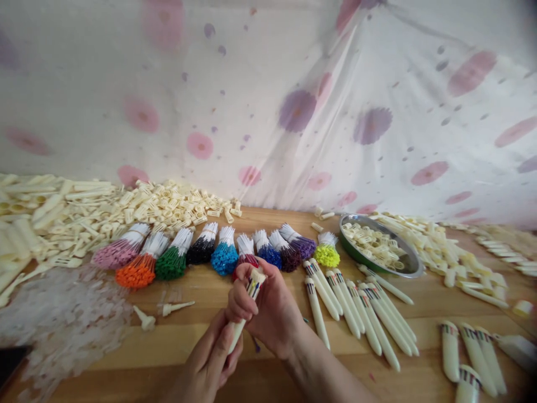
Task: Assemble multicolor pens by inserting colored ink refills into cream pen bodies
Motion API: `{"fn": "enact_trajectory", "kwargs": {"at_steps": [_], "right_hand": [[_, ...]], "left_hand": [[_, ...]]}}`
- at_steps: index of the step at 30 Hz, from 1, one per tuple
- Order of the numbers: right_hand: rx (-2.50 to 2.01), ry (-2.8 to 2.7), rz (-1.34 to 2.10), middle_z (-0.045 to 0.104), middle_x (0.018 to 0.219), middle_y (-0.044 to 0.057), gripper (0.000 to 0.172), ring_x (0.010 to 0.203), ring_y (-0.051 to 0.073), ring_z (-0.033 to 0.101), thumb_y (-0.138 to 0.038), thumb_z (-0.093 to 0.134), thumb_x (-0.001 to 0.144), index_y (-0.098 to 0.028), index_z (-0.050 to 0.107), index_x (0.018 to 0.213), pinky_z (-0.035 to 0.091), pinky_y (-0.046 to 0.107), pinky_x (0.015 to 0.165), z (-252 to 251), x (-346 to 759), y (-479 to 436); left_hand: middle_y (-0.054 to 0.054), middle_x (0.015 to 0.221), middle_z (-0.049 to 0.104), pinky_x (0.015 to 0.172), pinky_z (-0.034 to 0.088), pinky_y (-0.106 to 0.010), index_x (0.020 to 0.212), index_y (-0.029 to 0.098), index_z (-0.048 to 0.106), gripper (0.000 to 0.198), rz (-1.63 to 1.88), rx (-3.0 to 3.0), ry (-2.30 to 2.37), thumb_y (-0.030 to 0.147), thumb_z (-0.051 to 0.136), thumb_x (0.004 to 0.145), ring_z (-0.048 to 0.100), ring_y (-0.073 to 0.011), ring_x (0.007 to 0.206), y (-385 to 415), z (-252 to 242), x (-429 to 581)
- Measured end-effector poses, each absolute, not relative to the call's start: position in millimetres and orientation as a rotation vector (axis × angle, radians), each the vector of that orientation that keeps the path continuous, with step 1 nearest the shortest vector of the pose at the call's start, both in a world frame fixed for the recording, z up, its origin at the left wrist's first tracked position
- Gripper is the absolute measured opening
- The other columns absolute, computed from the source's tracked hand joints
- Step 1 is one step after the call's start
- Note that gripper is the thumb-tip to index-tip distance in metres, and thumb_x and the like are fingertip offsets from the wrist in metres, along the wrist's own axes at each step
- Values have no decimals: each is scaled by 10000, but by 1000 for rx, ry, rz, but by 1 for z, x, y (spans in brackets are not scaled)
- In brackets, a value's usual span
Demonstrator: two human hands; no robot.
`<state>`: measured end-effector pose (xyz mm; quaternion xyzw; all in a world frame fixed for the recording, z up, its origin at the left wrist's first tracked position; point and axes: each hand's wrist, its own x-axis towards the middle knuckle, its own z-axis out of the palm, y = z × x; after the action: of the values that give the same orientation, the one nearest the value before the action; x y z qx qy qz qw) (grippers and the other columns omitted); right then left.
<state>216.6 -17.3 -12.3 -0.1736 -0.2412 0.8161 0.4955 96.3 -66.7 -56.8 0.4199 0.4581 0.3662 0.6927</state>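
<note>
Both my hands hold one cream multi-colour pen (248,305) upright over the wooden table (197,291). My left hand (210,361) grips its lower barrel with fingers wrapped round it. My right hand (262,305) is closed round the upper end, where coloured refill tips show. Just behind the hands lies a row of refill bundles: pink (115,252), orange (136,271), green (172,263), black (201,251), light blue (224,257), red (247,258), dark blue (268,254), purple (296,249), yellow-green (326,254).
Several finished pens (356,305) lie in a row right of my hands, more at the lower right (470,352). A metal bowl (413,268) holds cream parts. Cream plastic pieces (126,207) pile at the back left, clear bits (54,319) at the left. Flowered cloth (268,101) hangs behind.
</note>
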Motion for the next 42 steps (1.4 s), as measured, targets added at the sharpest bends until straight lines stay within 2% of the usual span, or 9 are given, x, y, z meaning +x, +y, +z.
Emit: {"fn": "enact_trajectory", "kwargs": {"at_steps": [3,6,8,15,22,29,33,38,42], "right_hand": [[-434,-570,1935,394,399,-79,311,400,92,305,-510,509,800,-211,515,715,296,214,460,-10,215,-18],[-454,-595,1918,484,498,-51,457,463,116,429,-665,495,764,-211,540,790,366,238,498,-11,212,-19],[-460,-626,1922,564,614,-23,496,541,126,508,-680,508,756,-201,567,872,411,247,550,-13,210,-19],[-531,-615,1815,652,739,43,349,614,99,564,-439,672,761,-126,632,911,432,193,569,-24,208,-20],[-538,-692,1718,640,853,34,299,637,98,542,-327,698,749,-180,618,997,424,175,496,-19,203,-26],[-437,-682,1790,649,790,21,376,589,101,551,-404,659,775,-184,590,1071,439,203,532,-25,207,-20],[-377,-578,1941,589,553,-4,472,495,119,502,-578,493,816,-145,624,954,422,233,514,-21,214,-14],[-348,-524,2015,486,414,-42,258,400,94,388,-389,478,827,-168,598,768,355,207,459,-13,219,-13],[-421,-500,1934,514,446,-42,290,430,96,418,-459,542,812,-176,588,773,359,208,479,-14,218,-12]], "left_hand": [[82,519,382,417,204,-197,953,228,543,455,813,894,977,637,527,753,288,-70,432,-65,-59,95],[96,505,345,373,160,-171,808,208,535,460,784,780,819,662,522,737,199,-41,388,-60,-63,92],[104,498,320,355,131,-153,725,193,511,480,779,689,717,672,526,727,134,-23,375,-58,-65,92],[108,488,335,333,107,-122,669,179,478,459,773,553,568,624,568,737,90,-1,353,-57,-66,93],[115,479,328,324,94,-126,659,182,476,473,764,513,558,638,590,705,77,0,346,-57,-64,93],[95,492,363,385,160,-173,631,190,446,506,774,626,667,683,505,730,193,-30,382,-59,-63,93],[85,511,394,398,170,-195,691,196,497,514,736,764,799,706,463,734,233,-51,403,-61,-64,92],[72,499,394,410,178,-207,632,194,480,535,670,943,950,715,426,744,273,-67,423,-61,-67,90],[61,522,424,403,225,-198,704,188,540,522,661,1034,940,691,414,770,300,-70,421,-56,-63,89]]}}
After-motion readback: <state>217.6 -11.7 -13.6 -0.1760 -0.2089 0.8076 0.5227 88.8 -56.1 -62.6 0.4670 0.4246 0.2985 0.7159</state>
